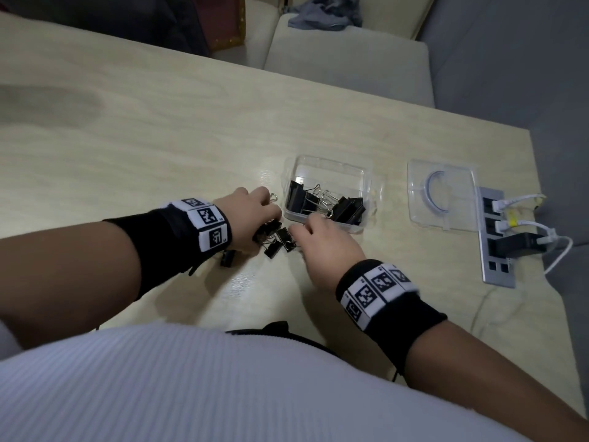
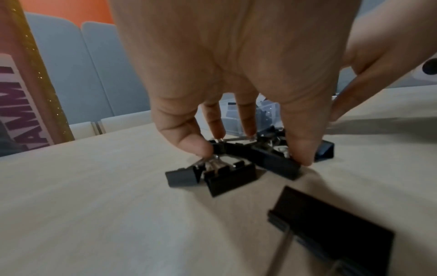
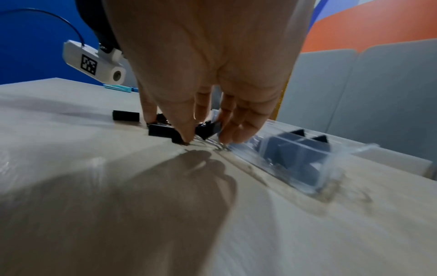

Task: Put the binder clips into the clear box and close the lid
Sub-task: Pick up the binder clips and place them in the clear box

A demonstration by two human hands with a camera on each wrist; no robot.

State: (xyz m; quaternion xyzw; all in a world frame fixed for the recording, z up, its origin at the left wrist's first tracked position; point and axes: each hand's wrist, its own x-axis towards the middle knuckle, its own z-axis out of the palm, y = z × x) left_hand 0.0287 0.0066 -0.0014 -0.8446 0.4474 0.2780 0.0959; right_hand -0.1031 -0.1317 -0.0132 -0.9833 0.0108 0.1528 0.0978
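Both hands are picking up clips: the left hand [image 2: 238, 78] pinches the binder clips [image 1: 274, 238]; the right hand [image 1: 325, 250] reaches with curled fingers. Next, carry them to the clear box [image 1: 328, 169] at 1 o'clock.

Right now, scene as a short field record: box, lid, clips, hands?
clear box: open on the table, several binder clips inside
lid: off, lying apart to the box's right, beside the power strip
loose clips: small black pile on the table, between the hands, near the box
left hand: fingers curled down, gripping clips from the pile
right hand: fingertips pinching a clip at the pile's edge
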